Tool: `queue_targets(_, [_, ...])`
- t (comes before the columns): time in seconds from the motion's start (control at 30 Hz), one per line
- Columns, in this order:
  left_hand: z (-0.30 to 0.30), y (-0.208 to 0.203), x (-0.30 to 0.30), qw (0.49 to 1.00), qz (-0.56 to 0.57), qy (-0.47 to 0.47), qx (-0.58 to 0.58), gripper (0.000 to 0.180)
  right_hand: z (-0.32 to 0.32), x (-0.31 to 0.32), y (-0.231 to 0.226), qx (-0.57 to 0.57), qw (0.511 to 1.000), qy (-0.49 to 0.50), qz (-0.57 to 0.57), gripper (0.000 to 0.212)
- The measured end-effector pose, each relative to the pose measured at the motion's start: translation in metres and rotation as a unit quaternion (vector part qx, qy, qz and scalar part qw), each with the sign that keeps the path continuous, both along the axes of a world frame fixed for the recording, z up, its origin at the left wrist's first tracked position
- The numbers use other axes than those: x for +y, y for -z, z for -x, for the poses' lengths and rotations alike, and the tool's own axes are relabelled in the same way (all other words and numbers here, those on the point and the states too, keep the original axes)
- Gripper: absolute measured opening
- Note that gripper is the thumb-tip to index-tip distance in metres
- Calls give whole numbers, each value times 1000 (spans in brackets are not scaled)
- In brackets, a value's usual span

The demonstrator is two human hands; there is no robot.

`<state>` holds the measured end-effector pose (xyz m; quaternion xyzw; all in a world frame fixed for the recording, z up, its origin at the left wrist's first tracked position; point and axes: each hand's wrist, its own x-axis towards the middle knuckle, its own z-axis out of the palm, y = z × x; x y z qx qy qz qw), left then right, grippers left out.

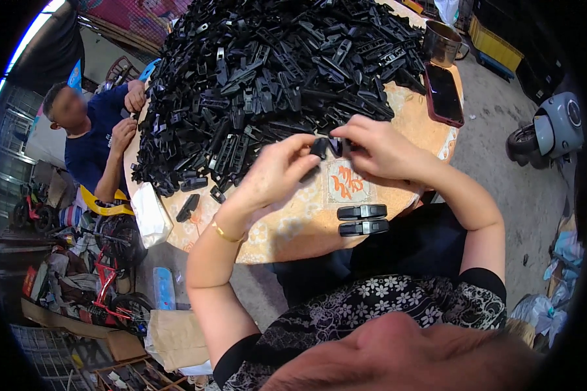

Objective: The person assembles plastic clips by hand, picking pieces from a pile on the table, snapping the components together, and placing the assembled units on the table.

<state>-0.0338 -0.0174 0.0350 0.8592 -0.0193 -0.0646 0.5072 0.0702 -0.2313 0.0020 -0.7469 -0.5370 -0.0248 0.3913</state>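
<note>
Over the near part of the table, my left hand [282,166] pinches a small black plastic piece [319,148] between thumb and fingers. Close beside it, my right hand [375,148] grips another dark plastic piece [336,144], partly covered by the fingertips. Whether the two pieces touch I cannot tell. Just beyond both hands rises a big heap of black plastic parts [267,78]. Two black clip-like pieces with grey middles, an upper one [362,212] and a lower one [364,227], lie side by side at the table's near edge.
On the round patterned table [274,231] stand a metal mug [442,44] and a phone [444,96] at the right. A white packet [151,215] lies at the left edge. A co-worker [91,137] sits at the left, hands by the heap. A scooter [554,130] stands at the right.
</note>
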Motion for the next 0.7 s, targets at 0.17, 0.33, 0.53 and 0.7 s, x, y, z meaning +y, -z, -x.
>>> queue_targets(0.17, [1,22,-17,925,354,47,127,52,-17,-35,-5,-8,995,17,93,26])
queue_targets(0.33, [-2,25,-21,949,262,41,170,39,-12,-44,-13,-58,986,74,134,25])
queue_targets(0.53, [4,27,-32,958,-145,115,-219,8,3,-31,-12,-2,993,-115,-18,26])
queue_targets(0.7, [8,22,-27,922,-231,56,-305,9,14,-27,-7,-53,995,-83,32,27])
